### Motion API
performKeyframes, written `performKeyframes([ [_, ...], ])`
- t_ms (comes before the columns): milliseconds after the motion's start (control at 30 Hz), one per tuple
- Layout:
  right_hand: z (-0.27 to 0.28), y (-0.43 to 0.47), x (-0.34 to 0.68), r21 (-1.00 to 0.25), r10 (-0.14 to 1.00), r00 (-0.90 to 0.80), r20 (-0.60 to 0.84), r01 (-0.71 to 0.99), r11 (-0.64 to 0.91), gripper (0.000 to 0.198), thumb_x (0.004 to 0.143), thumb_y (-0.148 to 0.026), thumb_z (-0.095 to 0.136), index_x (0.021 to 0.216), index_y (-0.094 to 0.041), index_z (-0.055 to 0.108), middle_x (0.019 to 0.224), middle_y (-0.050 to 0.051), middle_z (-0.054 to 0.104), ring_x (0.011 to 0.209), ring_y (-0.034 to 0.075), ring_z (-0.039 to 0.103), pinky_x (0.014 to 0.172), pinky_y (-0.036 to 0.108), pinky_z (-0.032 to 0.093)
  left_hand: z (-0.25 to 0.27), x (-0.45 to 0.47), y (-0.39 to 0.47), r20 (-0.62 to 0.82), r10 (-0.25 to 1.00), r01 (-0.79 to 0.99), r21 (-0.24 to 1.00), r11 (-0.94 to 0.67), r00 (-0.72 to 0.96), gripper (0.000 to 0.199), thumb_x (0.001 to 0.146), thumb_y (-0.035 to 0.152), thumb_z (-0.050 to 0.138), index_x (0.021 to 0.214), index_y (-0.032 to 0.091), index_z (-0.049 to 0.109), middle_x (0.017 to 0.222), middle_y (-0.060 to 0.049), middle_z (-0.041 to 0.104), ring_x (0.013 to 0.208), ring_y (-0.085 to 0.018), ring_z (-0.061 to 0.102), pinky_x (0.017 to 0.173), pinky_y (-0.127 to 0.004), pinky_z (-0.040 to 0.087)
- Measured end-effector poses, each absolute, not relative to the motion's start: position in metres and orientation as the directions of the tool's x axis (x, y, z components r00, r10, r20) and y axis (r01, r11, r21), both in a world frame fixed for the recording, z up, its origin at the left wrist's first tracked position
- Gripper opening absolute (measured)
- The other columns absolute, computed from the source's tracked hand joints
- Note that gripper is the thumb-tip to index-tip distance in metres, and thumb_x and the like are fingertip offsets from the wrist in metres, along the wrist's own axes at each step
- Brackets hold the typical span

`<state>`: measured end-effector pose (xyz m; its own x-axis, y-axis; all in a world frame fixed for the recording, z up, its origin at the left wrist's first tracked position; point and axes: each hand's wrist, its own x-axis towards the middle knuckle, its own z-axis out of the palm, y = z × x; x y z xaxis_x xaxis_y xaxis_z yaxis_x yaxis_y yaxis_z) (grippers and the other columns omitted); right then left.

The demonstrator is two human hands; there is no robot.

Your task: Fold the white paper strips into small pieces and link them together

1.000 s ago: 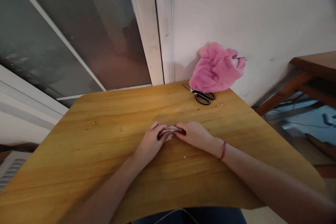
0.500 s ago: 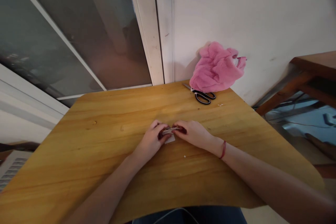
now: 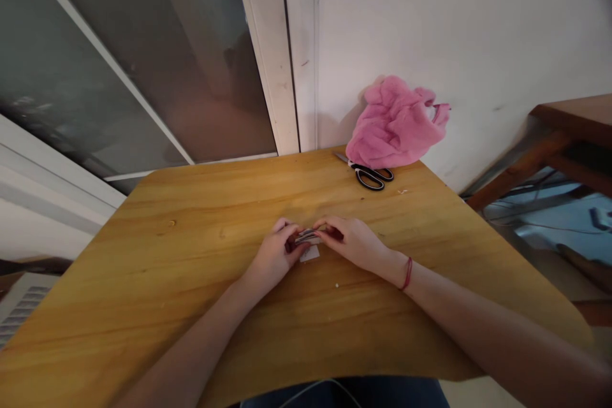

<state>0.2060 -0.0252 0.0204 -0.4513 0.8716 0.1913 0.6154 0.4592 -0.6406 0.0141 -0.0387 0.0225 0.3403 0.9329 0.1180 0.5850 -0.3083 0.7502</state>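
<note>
Between my two hands is a small stack of thin paper-like pieces (image 3: pixel 307 237), seen nearly edge-on; its exact kind is too small to tell. My left hand (image 3: pixel 275 252) pinches the stack's left end, thumb in front and fingers behind. The right-hand end is gripped by the thumb and fingers of my right hand (image 3: pixel 351 240), which has a red band (image 3: pixel 407 273) at the wrist. Just below the stack, a small white piece of paper (image 3: pixel 310 253) shows near the left thumb.
The wooden table (image 3: pixel 229 331) spreads around both hands. Black-handled scissors (image 3: pixel 369 177) lie at the back right, partly under a bunched pink cloth (image 3: pixel 396 124) against the wall. A tiny white bit (image 3: pixel 336 285) and a small yellowish ring-like object (image 3: pixel 172 223) also lie on the tabletop.
The stack has tilted a little, so more of its face shows. My right fingers have shifted slightly on its end, and more of the white paper below is visible.
</note>
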Motion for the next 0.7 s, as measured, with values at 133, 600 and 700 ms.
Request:
performKeyframes([
  [133, 0.0182, -0.0262, 0.2047, -0.651, 0.869, -0.456, 0.191, 0.604, 0.46, 0.02, 0.087, -0.03, 0.049, 0.101, -0.021, 0.06, 0.072, -0.001, 0.063, 0.06, 0.009, 0.053, 0.055, 0.019, 0.034, 0.0229, 0.0145, -0.0392, 0.112, 0.929, 0.594, 0.739, -0.316, 0.354, 0.006, 0.08, 0.022, 0.056, 0.083, 0.018, 0.058, 0.079, 0.001, 0.041, 0.063, -0.009, 0.044, 0.059, -0.022, 0.039],
  [600, 0.02, -0.0261, 0.2042, -0.712, 0.885, -0.382, 0.266, 0.541, 0.448, 0.014, 0.086, -0.026, 0.049, 0.09, -0.019, 0.061, 0.063, -0.004, 0.055, 0.056, 0.007, 0.047, 0.053, 0.018, 0.033, 0.021, 0.0127, -0.0381, 0.121, 0.923, 0.636, 0.692, -0.342, 0.364, 0.013, 0.082, 0.028, 0.054, 0.089, 0.019, 0.058, 0.081, 0.001, 0.044, 0.066, -0.01, 0.046, 0.061, -0.023, 0.04],
  [700, 0.0212, -0.0255, 0.204, -0.735, 0.91, -0.281, 0.304, 0.539, 0.412, 0.015, 0.085, -0.027, 0.049, 0.089, -0.017, 0.061, 0.063, -0.003, 0.055, 0.056, 0.008, 0.047, 0.054, 0.019, 0.035, 0.0212, 0.0123, -0.0377, 0.113, 0.925, 0.64, 0.691, -0.337, 0.364, 0.012, 0.081, 0.026, 0.054, 0.089, 0.019, 0.058, 0.081, 0.001, 0.045, 0.065, -0.01, 0.047, 0.061, -0.023, 0.04],
])
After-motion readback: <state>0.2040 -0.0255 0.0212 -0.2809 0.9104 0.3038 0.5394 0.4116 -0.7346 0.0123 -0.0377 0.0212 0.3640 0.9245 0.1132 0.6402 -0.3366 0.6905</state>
